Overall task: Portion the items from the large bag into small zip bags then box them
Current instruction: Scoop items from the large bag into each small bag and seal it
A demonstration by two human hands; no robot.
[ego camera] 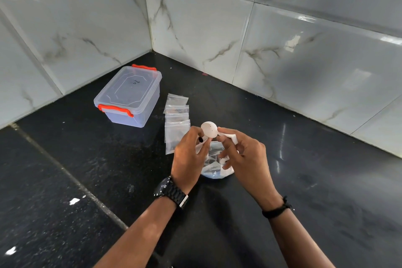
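My right hand [245, 154] grips the handle of a white plastic spoon [209, 129], its bowl raised above the large clear bag [214, 162]. My left hand [189, 152] pinches the large bag's rim at its left side, fingers curled, close under the spoon's bowl. The large bag sits crumpled on the black counter [87, 159] between both hands. A row of several small clear zip bags [176, 115] lies flat just behind my left hand, some with dark contents. A clear plastic box [130, 95] with orange latches stands shut at the back left.
Marble-look tiled walls [217, 35] meet in a corner behind the box and close off the back and right. A pale grout seam [71, 178] runs diagonally across the counter at the left. A few white flecks lie on the left part of the counter.
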